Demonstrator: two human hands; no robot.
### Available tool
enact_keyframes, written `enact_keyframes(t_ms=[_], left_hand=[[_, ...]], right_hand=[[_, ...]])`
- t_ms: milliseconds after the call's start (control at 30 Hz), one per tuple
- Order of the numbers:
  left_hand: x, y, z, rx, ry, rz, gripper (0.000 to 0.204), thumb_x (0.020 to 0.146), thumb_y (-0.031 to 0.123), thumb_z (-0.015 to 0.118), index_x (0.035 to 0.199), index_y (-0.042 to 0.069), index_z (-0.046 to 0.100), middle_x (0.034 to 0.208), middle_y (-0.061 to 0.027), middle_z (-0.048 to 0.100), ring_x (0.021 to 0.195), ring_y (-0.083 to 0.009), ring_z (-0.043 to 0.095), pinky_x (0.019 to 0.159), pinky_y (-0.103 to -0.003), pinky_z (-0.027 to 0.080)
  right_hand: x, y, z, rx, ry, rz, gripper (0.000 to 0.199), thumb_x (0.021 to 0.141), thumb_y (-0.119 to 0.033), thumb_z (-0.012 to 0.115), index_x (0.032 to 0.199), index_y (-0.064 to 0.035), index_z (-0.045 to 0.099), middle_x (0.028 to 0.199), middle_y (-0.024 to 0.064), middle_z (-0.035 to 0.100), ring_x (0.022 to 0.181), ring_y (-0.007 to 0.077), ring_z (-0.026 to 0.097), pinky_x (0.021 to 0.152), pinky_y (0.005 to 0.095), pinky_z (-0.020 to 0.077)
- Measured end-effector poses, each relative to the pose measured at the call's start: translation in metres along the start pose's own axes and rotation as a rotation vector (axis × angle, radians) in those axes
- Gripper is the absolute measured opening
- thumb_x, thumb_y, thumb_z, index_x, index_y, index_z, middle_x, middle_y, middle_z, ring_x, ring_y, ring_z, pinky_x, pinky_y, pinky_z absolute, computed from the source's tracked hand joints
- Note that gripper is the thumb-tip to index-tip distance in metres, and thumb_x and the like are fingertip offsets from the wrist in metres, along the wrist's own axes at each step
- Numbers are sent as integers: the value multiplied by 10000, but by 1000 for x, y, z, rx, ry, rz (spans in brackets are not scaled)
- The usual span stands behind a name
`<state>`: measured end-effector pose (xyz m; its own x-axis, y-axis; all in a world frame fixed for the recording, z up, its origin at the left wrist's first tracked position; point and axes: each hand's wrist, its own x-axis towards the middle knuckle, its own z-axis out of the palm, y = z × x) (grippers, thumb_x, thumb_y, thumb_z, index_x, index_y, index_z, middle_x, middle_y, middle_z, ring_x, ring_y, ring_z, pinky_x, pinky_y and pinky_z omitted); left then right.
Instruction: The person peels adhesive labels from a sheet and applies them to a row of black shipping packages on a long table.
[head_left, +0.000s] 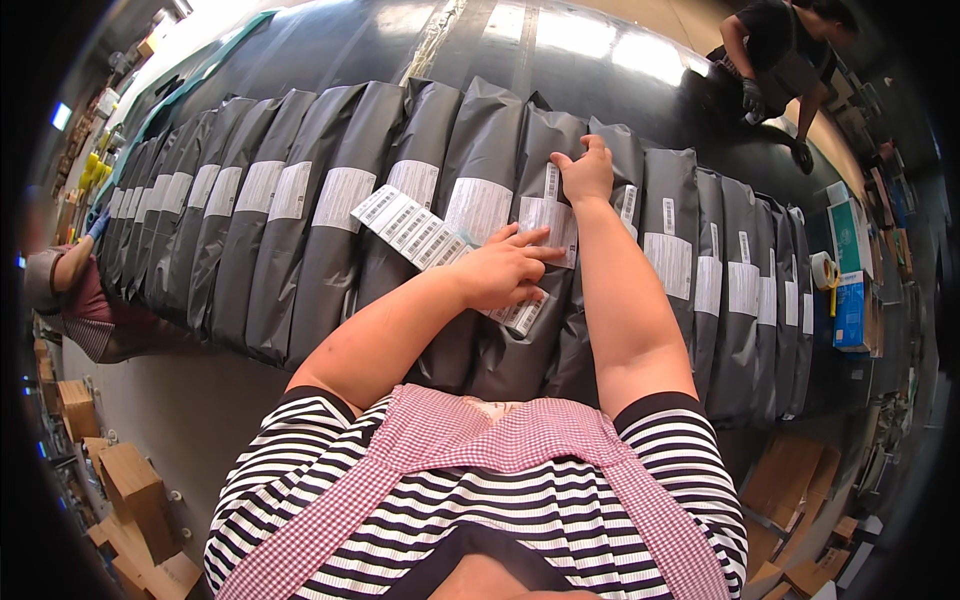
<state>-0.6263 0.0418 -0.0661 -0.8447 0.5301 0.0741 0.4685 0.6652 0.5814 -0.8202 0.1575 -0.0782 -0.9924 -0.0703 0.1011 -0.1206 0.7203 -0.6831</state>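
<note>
A long row of dark grey plastic mailer bags (330, 270) with white labels stands packed side by side before me. My left hand (505, 268) holds a white sheet of barcode stickers (405, 228) slantwise over the middle bags; the sheet's lower end shows beneath the palm. Its fingers reach right, over the shipping label (545, 215) of one bag. My right hand (585, 172) rests on the upper part of that bag, thumb and fingers apart. Beside its thumb is a narrow barcode sticker (551, 182). Similar narrow stickers show on bags farther right.
The bags stand on a dark, shiny table (600, 50). At right are a tape roll (825, 271), a blue box (850, 312) and a green box (846, 235). One person (780, 60) works across the table, another (85, 290) at left. Cardboard boxes (140, 500) lie on the floor.
</note>
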Motion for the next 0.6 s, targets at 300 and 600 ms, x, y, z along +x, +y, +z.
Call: enact_keyframes(t_ms=[300, 600], left_hand=[[-25, 22, -30, -422, 596, -345, 266, 871, 272, 740, 862, 21, 650, 895, -113, 678, 803, -287, 640, 737, -369, 503], [-41, 42, -30, -362, 645, -456, 196, 844, 159, 763, 885, 1, 654, 839, -84, 670, 791, -172, 627, 725, -315, 502]], right_hand=[[-91, -8, -73, 905, -681, -51, 195, 885, -161, 749, 979, -8, 671, 845, -6, 664, 779, 77, 583, 711, 247, 473], [-144, -9, -83, 694, -723, -139, 245, 801, 13, 749, 1003, -33, 617, 826, -25, 636, 746, 33, 576, 650, 201, 451]])
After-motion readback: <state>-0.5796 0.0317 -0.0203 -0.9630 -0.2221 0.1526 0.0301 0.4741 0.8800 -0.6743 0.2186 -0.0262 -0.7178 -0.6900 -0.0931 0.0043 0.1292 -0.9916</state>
